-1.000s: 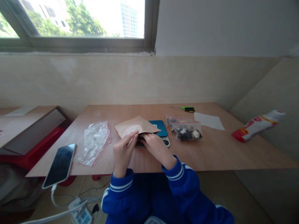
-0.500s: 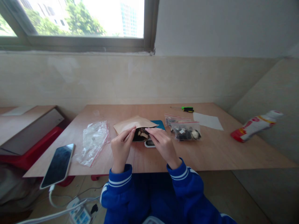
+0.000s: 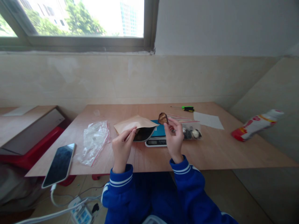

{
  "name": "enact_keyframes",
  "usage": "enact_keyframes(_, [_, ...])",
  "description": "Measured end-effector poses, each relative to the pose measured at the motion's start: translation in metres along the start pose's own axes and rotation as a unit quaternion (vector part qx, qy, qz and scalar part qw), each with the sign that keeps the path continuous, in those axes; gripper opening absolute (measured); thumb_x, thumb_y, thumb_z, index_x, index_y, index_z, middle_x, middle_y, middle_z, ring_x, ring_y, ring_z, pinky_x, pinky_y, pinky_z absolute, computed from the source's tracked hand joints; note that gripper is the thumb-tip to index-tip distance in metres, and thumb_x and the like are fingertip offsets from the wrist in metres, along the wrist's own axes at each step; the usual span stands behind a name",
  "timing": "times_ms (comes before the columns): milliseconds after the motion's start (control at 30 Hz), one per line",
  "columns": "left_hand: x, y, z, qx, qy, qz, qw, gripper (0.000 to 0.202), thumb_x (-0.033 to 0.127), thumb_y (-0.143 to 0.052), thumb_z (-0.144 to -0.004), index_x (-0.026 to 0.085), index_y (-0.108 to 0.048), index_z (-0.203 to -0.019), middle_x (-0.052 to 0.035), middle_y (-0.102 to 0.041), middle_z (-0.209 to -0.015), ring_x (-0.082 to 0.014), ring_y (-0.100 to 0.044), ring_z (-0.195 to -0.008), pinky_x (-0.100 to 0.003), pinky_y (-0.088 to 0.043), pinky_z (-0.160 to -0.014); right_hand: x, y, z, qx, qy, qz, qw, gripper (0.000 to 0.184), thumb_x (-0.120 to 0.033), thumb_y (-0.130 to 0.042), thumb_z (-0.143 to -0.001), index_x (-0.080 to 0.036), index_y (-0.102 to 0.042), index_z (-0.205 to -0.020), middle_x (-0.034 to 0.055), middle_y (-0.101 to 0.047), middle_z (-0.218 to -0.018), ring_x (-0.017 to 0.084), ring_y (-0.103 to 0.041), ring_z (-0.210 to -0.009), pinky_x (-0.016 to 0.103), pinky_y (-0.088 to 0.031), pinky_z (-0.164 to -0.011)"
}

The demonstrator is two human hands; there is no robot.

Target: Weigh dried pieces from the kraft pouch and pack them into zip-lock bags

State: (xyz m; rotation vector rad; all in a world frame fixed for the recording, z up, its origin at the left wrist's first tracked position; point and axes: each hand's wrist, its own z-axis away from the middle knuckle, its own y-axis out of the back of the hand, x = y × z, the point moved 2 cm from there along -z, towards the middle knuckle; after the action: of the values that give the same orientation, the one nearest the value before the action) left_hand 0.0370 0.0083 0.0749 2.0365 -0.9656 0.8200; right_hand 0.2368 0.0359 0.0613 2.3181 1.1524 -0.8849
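Observation:
My left hand (image 3: 122,149) pinches the near edge of a brown paper pouch (image 3: 130,123), whose dark mouth gapes toward the right. Between the fingertips of my right hand (image 3: 174,135) is a thin brown dried slice (image 3: 163,118), darker at its rim; it looks like dried mushroom. That hand is raised above the right side of a kitchen scale (image 3: 156,142) with a blue top and a white front, and the pouch hides the scale's left part. Clear zip bags (image 3: 192,130) of dark and pale pieces lie just behind and right of my right hand, partly covered by it.
Flattened clear bags (image 3: 94,141) lie to the left, and a phone (image 3: 59,165) on a cable overhangs the table's left front edge. Green-and-black screwdrivers (image 3: 188,108) and white paper (image 3: 207,120) are at the back right. A red-and-white bottle (image 3: 257,126) is at the far right.
My right hand has come out of the pouch mouth and moved right, with the brown slice now showing in its fingers. My left hand keeps its hold, and more of the scale is visible.

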Motion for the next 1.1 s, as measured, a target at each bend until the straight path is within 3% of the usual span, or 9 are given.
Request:
enact_keyframes(100, [0.0, -0.001, 0.0, 0.008, 0.01, 0.008, 1.0, 0.023, 0.037, -0.059, -0.086, 0.024, -0.074, -0.098, -0.0005, -0.076, -0.097, -0.0186, -0.071, -0.088, -0.025, -0.054, -0.078, 0.034, -0.004, -0.001, 0.042, -0.095, -0.01, 0.995, 0.026, -0.034, -0.055, -0.088, -0.016, -0.055, -0.107, 0.0109, -0.068, -0.1, 0.018, -0.065, -0.085, 0.029, -0.052, -0.07])
enact_keyframes(300, [-0.003, -0.001, -0.002, 0.035, 0.036, 0.02, 0.999, 0.024, 0.038, -0.06, -0.085, 0.024, -0.075, -0.098, -0.0009, -0.076, -0.098, -0.0201, -0.071, -0.091, -0.026, -0.054, -0.081, 0.088, -0.03, 0.004, -0.185, -0.133, 0.121, 0.966, 0.014, -0.025, -0.054, -0.081, -0.016, -0.061, -0.088, 0.0071, -0.069, -0.08, 0.02, -0.065, -0.073, 0.032, -0.049, -0.067])
enact_keyframes(400, [-0.002, 0.0, -0.002, 0.032, 0.04, 0.023, 0.998, 0.024, 0.037, -0.06, -0.085, 0.024, -0.075, -0.098, -0.0008, -0.076, -0.098, -0.0196, -0.071, -0.089, -0.025, -0.054, -0.08, 0.096, -0.035, 0.0, -0.199, -0.117, 0.142, 0.963, 0.009, -0.017, -0.057, -0.073, -0.018, -0.064, -0.078, 0.0055, -0.067, -0.076, 0.024, -0.062, -0.08, 0.04, -0.046, -0.08])
enact_keyframes(533, [0.0, 0.001, -0.001, 0.04, 0.048, 0.024, 0.998, 0.023, 0.036, -0.061, -0.085, 0.022, -0.075, -0.096, -0.0005, -0.076, -0.096, -0.0192, -0.071, -0.088, -0.024, -0.055, -0.078, 0.085, -0.03, -0.012, -0.166, -0.11, 0.175, 0.964, 0.014, -0.016, -0.059, -0.072, -0.017, -0.066, -0.084, 0.0108, -0.064, -0.089, 0.028, -0.056, -0.094, 0.047, -0.041, -0.09])
enact_keyframes(700, [0.001, -0.004, -0.002, 0.042, 0.044, 0.025, 0.998, 0.022, 0.037, -0.061, -0.085, 0.024, -0.075, -0.097, 0.0005, -0.076, -0.097, -0.0186, -0.071, -0.088, -0.023, -0.055, -0.077, 0.016, -0.006, -0.023, -0.063, -0.005, 0.013, 0.998, 0.017, -0.019, -0.047, -0.089, -0.018, -0.063, -0.094, 0.0076, -0.063, -0.093, 0.02, -0.058, -0.086, 0.035, -0.048, -0.078])
enact_keyframes(767, [0.001, -0.006, -0.002, 0.044, 0.04, 0.023, 0.998, 0.022, 0.036, -0.06, -0.086, 0.024, -0.074, -0.097, 0.0005, -0.076, -0.096, -0.0184, -0.071, -0.088, -0.023, -0.055, -0.077, -0.017, -0.006, -0.023, -0.176, 0.068, -0.071, 0.979, 0.024, -0.014, -0.043, -0.091, -0.021, -0.066, -0.085, 0.0043, -0.064, -0.085, 0.017, -0.06, -0.085, 0.032, -0.049, -0.079])
enact_keyframes(900, [0.001, -0.01, 0.001, 0.063, 0.037, 0.015, 0.997, 0.021, 0.035, -0.06, -0.086, 0.024, -0.074, -0.098, 0.0003, -0.076, -0.095, -0.0184, -0.072, -0.086, -0.024, -0.055, -0.076, -0.047, -0.028, -0.007, -0.475, 0.148, -0.071, 0.865, 0.036, -0.004, -0.041, -0.087, -0.021, -0.07, -0.098, 0.0054, -0.07, -0.103, 0.017, -0.061, -0.103, 0.033, -0.049, -0.093])
enact_keyframes(1000, [0.0, -0.013, 0.007, 0.069, 0.037, 0.016, 0.997, 0.022, 0.035, -0.06, -0.086, 0.024, -0.074, -0.098, -0.0007, -0.076, -0.096, -0.0195, -0.071, -0.089, -0.026, -0.056, -0.079, -0.035, -0.051, 0.006, -0.542, 0.129, 0.039, 0.83, 0.041, -0.001, -0.038, -0.084, -0.012, -0.064, -0.114, 0.0142, -0.065, -0.12, 0.022, -0.057, -0.117, 0.039, -0.045, -0.102])
enact_keyframes(1100, [0.0, -0.016, 0.013, 0.056, 0.039, 0.024, 0.997, 0.023, 0.035, -0.06, -0.086, 0.023, -0.074, -0.099, -0.0019, -0.075, -0.1, -0.0202, -0.071, -0.091, -0.028, -0.056, -0.081, -0.016, -0.073, 0.013, -0.554, 0.094, 0.112, 0.82, 0.037, -0.002, -0.044, -0.083, -0.005, -0.063, -0.115, 0.0204, -0.066, -0.117, 0.027, -0.062, -0.11, 0.04, -0.047, -0.098])
